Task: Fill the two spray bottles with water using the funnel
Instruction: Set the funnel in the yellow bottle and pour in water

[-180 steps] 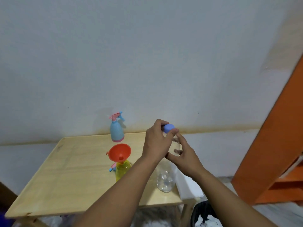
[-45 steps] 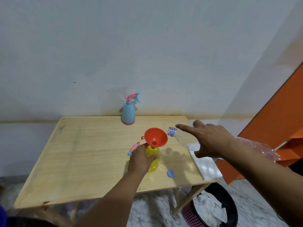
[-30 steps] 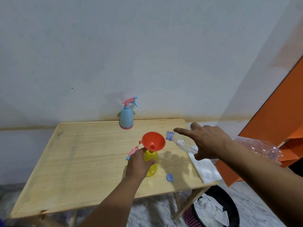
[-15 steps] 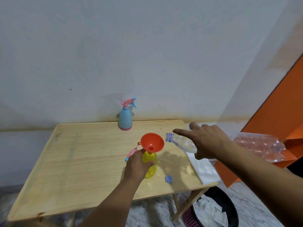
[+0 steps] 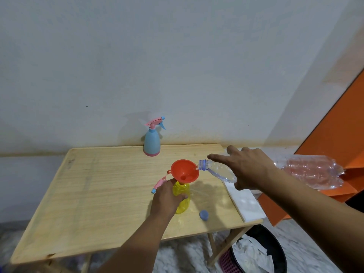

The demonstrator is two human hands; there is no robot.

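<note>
A yellow spray bottle (image 5: pixel 183 198) stands open on the wooden table (image 5: pixel 110 194) with an orange funnel (image 5: pixel 184 171) in its neck. My left hand (image 5: pixel 166 198) grips the yellow bottle. My right hand (image 5: pixel 250 170) holds a clear plastic water bottle (image 5: pixel 218 171) tipped sideways, its open mouth touching the funnel's right rim. A blue spray bottle (image 5: pixel 151 141) with a pink trigger head stands at the table's back edge by the wall. A pink spray head (image 5: pixel 160 183) lies just left of the yellow bottle. The water bottle's blue cap (image 5: pixel 203 215) lies on the table.
A white cloth (image 5: pixel 244 201) lies on the table's right edge. Below it stands a black bin (image 5: pixel 262 251) with crumpled paper. Orange shelving (image 5: pixel 334 146) rises on the right. A white wall stands behind the table.
My right hand has brought the tipped water bottle leftwards until its mouth meets the funnel's rim. My left hand stays on the yellow bottle. Six seconds ago both hands were unscrewing the cap.
</note>
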